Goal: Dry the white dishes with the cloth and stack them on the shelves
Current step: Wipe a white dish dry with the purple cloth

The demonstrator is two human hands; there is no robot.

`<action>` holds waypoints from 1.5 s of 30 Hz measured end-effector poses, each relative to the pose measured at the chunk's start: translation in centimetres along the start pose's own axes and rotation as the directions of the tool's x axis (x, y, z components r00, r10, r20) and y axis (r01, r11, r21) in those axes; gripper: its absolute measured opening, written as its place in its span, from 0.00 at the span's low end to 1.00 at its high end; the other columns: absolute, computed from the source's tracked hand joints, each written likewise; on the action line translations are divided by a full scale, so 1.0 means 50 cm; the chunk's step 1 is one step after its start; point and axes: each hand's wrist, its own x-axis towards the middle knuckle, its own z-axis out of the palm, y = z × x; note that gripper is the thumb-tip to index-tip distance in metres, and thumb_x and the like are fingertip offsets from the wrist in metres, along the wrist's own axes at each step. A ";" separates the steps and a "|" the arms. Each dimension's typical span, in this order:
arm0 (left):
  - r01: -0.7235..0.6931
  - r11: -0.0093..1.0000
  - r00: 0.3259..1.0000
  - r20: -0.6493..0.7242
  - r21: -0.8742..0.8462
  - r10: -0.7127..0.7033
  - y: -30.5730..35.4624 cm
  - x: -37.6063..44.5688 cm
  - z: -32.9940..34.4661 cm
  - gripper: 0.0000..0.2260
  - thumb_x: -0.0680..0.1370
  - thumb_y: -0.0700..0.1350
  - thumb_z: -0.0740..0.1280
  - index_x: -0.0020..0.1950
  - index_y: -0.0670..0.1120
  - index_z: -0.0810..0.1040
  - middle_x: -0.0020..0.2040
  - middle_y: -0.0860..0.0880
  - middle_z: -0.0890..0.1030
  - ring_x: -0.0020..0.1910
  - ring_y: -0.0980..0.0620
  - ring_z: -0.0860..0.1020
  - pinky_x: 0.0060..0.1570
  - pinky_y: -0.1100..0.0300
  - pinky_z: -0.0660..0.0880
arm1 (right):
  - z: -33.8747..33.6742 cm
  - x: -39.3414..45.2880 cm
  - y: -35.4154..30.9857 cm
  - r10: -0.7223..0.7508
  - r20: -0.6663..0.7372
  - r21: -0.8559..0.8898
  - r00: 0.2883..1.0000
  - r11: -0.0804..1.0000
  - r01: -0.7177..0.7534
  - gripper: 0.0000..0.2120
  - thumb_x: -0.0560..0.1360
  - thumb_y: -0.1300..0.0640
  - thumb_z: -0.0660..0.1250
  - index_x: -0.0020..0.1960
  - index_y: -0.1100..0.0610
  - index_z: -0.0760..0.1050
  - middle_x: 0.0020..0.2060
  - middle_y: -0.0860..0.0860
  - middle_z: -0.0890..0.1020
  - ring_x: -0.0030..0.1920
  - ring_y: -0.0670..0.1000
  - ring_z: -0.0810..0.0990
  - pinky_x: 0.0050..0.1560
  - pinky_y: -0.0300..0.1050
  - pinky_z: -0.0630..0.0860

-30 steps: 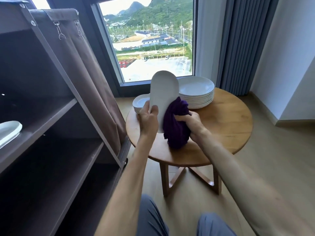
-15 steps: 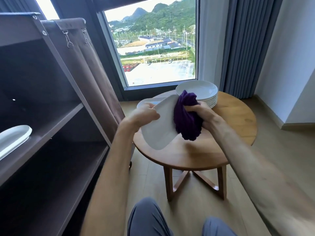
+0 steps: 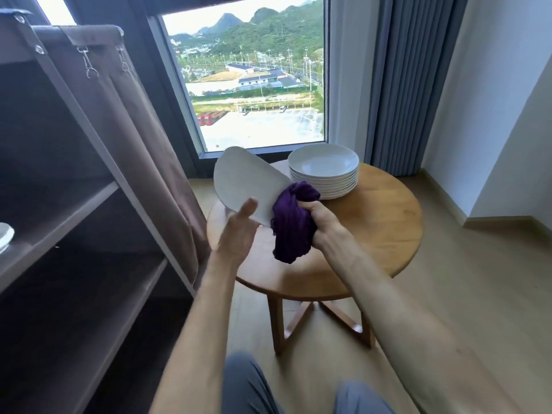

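Shelf unit (image 3: 89, 210), left; white dish (image 3: 4, 236) on mid shelf.
Round table (image 3: 382, 234); plate stack (image 3: 324, 171) at back.
Oval dish (image 3: 248, 183): above table's left edge, long axis upper-left to lower-right, tilted.
Left hand (image 3: 239, 234): fingers straight under dish.
Right hand (image 3: 321, 222): gripping purple cloth (image 3: 291, 225) against dish's lower-right end.

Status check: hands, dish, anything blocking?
Left hand open, flat against oval dish. Right hand grips purple cloth on dish edge. Shelves unobstructed.
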 end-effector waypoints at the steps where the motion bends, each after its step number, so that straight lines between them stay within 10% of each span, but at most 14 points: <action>1: -0.033 0.999 0.994 -0.108 -0.032 0.029 -0.008 0.001 0.021 0.41 0.63 0.49 0.81 0.73 0.41 0.71 0.60 0.39 0.80 0.60 0.39 0.78 0.60 0.42 0.78 | 0.005 0.000 0.018 0.021 0.028 -0.014 0.999 1.000 -0.021 0.22 0.74 0.64 0.71 0.68 0.68 0.76 0.63 0.65 0.80 0.65 0.65 0.78 0.68 0.63 0.74; 5: -0.064 0.974 0.960 -0.281 -0.215 0.001 0.002 0.009 0.032 0.22 0.72 0.48 0.68 0.66 0.45 0.75 0.48 0.44 0.84 0.47 0.43 0.83 0.45 0.48 0.82 | 0.009 -0.004 0.041 -0.177 -0.059 -0.297 0.982 0.943 0.152 0.20 0.72 0.64 0.75 0.62 0.66 0.79 0.56 0.63 0.84 0.57 0.62 0.83 0.61 0.59 0.79; 9: 0.108 0.989 0.976 -0.179 -0.102 -0.125 0.012 0.008 0.023 0.26 0.76 0.64 0.64 0.66 0.49 0.78 0.57 0.42 0.85 0.55 0.41 0.82 0.56 0.44 0.80 | -0.001 -0.013 -0.002 -0.633 0.166 -0.792 0.756 0.371 0.485 0.32 0.67 0.51 0.81 0.66 0.53 0.72 0.59 0.52 0.82 0.59 0.53 0.80 0.61 0.52 0.76; 12: 0.110 0.994 0.978 -0.173 -0.022 -0.112 0.009 0.002 0.047 0.25 0.81 0.64 0.59 0.65 0.47 0.80 0.58 0.41 0.85 0.55 0.43 0.84 0.54 0.47 0.83 | 0.031 -0.020 -0.030 -0.709 0.438 -0.788 0.553 -0.007 0.616 0.29 0.69 0.47 0.77 0.66 0.49 0.70 0.58 0.52 0.81 0.56 0.57 0.80 0.54 0.52 0.77; 15: 0.134 0.991 0.987 -0.090 -0.019 -0.135 0.016 0.001 0.075 0.21 0.84 0.62 0.57 0.59 0.52 0.84 0.56 0.44 0.86 0.53 0.47 0.85 0.48 0.53 0.83 | 0.081 -0.026 -0.055 -0.780 0.491 -0.757 0.388 -0.163 0.633 0.17 0.75 0.48 0.71 0.61 0.53 0.76 0.51 0.54 0.80 0.47 0.58 0.80 0.46 0.52 0.78; 25: -0.056 0.984 0.960 -0.279 -0.168 0.007 0.005 0.026 0.082 0.24 0.77 0.70 0.62 0.51 0.54 0.87 0.51 0.48 0.87 0.54 0.47 0.84 0.55 0.50 0.81 | 0.150 -0.076 -0.055 -0.604 0.649 -0.576 0.462 0.005 0.817 0.09 0.76 0.53 0.73 0.39 0.54 0.78 0.32 0.50 0.79 0.35 0.52 0.76 0.39 0.48 0.72; 29: -0.013 0.978 0.957 -0.288 -0.206 -0.048 0.036 0.045 0.017 0.32 0.71 0.76 0.63 0.39 0.47 0.84 0.37 0.45 0.83 0.39 0.45 0.83 0.44 0.52 0.82 | 0.113 -0.073 -0.031 -0.355 0.705 -0.622 0.614 0.105 0.776 0.10 0.73 0.60 0.74 0.37 0.57 0.75 0.31 0.53 0.74 0.35 0.49 0.71 0.41 0.48 0.69; 31: -0.018 0.974 0.954 -0.296 -0.227 -0.051 0.043 0.046 -0.002 0.31 0.73 0.73 0.65 0.49 0.45 0.85 0.40 0.44 0.85 0.40 0.44 0.85 0.44 0.49 0.83 | 0.092 -0.069 -0.020 -0.290 0.669 -0.686 0.684 0.114 0.719 0.10 0.70 0.60 0.75 0.35 0.53 0.75 0.31 0.51 0.74 0.35 0.48 0.71 0.41 0.48 0.70; 37: -0.006 0.997 0.961 -0.277 -0.080 -0.016 0.047 0.031 0.010 0.24 0.74 0.66 0.67 0.54 0.47 0.83 0.42 0.44 0.86 0.42 0.45 0.85 0.43 0.50 0.83 | 0.071 -0.028 0.034 -0.658 0.298 -0.874 0.692 0.103 0.475 0.03 0.69 0.51 0.71 0.38 0.47 0.78 0.36 0.49 0.82 0.42 0.56 0.80 0.40 0.45 0.70; 45: 0.110 0.993 0.986 -0.133 0.046 -0.103 0.012 -0.001 0.039 0.25 0.83 0.63 0.58 0.65 0.44 0.81 0.60 0.39 0.83 0.61 0.41 0.82 0.63 0.45 0.79 | 0.108 -0.015 0.010 -0.747 0.023 -0.871 0.664 0.312 0.381 0.13 0.75 0.40 0.67 0.43 0.50 0.78 0.43 0.50 0.86 0.49 0.57 0.83 0.45 0.47 0.76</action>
